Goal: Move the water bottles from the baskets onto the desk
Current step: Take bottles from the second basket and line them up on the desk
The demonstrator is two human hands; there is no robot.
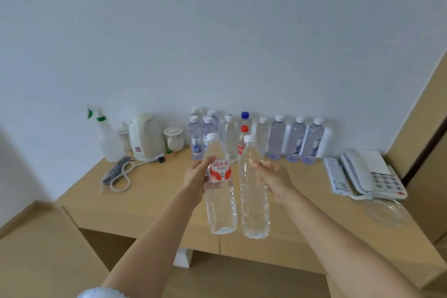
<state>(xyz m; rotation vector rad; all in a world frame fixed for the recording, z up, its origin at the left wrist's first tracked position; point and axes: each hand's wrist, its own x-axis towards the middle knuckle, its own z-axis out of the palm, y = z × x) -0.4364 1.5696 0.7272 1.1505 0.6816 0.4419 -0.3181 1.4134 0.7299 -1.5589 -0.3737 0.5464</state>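
1. The left hand [196, 178] is curled round a clear water bottle with a red-and-white label [219, 185], thumb across the upper body just above the label and fingers wrapped behind. The bottle is held upright, above the desk [150, 191], its base out over the front edge. It has a white cap and looks filled with clear water.

2. The right hand [275, 179] grips a second, unlabelled clear bottle [254, 189], fingers curled round its upper half from the right side. It too is upright and off the desk, white-capped, with clear water inside. The two held bottles stand just beside each other between the hands, nearly touching.

3. Beyond both grips, against the wall, a row of bottles [273, 138] stands on the desk. Directly behind the left hand's bottle are four bluish ones with white caps; behind the gap between the grips stand a taller clear bottle, a blue-capped bottle and a red-capped bottle [243, 143] with a red label. Farther right of the right hand stand four more white-capped bottles. How full they are cannot be told.

4. Left of the left grip, at the back of the desk: a white electric kettle [146, 136], a lidded white cup [174, 139], a spray bottle [107, 138] with a green collar, and a coiled cord [121, 175].

5. Right of the right grip: a telephone [370, 174], with a clear glass dish [385, 211] nearer the desk's front.
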